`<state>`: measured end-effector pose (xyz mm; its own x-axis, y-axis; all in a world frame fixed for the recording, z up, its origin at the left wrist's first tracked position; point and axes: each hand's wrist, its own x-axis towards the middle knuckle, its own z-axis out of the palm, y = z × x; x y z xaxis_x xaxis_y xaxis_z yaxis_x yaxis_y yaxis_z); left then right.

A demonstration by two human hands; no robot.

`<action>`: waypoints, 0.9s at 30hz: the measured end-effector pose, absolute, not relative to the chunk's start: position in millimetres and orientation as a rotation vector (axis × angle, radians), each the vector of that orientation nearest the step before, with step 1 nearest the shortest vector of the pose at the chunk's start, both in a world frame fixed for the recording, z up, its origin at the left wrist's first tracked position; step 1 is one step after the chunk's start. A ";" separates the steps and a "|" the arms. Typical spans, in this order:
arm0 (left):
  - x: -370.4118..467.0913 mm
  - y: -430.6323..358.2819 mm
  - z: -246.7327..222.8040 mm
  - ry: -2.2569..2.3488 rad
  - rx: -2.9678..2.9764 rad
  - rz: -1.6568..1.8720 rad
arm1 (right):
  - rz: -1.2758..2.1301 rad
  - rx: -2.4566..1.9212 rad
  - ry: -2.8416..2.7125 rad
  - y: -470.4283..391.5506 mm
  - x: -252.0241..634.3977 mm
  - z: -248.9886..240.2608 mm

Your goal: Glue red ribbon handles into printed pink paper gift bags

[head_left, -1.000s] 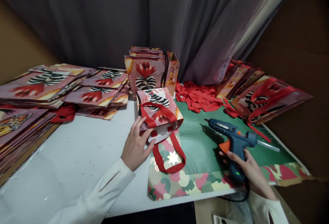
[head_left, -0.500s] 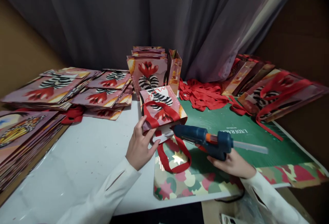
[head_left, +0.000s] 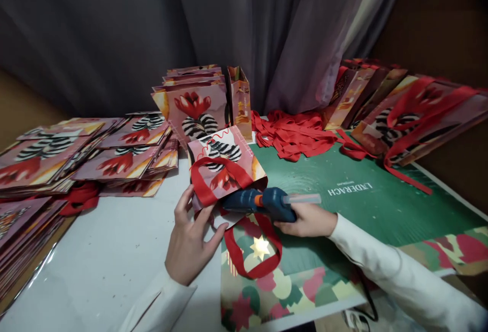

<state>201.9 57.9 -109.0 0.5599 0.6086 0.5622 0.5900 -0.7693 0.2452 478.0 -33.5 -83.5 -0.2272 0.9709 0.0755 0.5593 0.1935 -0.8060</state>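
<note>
A pink paper gift bag (head_left: 244,151) with a zebra-stripe and red flower print lies with its mouth toward me. My left hand (head_left: 192,243) grips its left edge near the mouth, fingers on the bag and thumb by the white inner flap. In my right hand (head_left: 310,218) is a blue hot glue gun (head_left: 278,200), a clear glue stick (head_left: 305,198) poking out of its back. Its nozzle is at the bag's mouth, the tip hidden there. One red ribbon handle lies over the bag's front; another red ribbon loop (head_left: 238,258) hangs from the mouth onto the mat.
Under the bag is a green printed sheet (head_left: 343,210). Standing bags (head_left: 198,103) are behind, with a heap of red ribbons (head_left: 293,133) beside them. Flat bag stacks (head_left: 118,161) lie left. Finished-looking bags with ribbons (head_left: 415,118) lean right; a grey curtain (head_left: 133,32) hangs behind.
My right hand has brought the glue gun leftward, its nozzle now deeper into the bag's mouth. My left hand keeps its hold on the bag. The whole view has shifted.
</note>
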 end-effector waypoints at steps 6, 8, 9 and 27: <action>201.9 57.8 -108.5 1.064 2.774 1.028 | 1.017 -1.405 -1.717 -28.5 467.6 -98.6; 201.8 57.8 -108.5 1.081 2.768 1.016 | 1.055 -1.375 -1.691 -26.3 464.7 -97.1; 201.6 57.9 -108.6 1.090 2.762 1.012 | 1.063 -1.359 -1.689 -25.1 463.5 -95.9; 200.0 57.5 -114.8 1.074 2.777 0.977 | 1.158 -1.340 -1.731 -18.4 458.0 -91.4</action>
<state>200.0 57.5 -114.8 0.5705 0.6101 0.5497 0.6049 -0.7649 0.2211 458.0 -18.4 -91.4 -0.2637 0.9644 -0.0210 0.3873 0.0859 -0.9179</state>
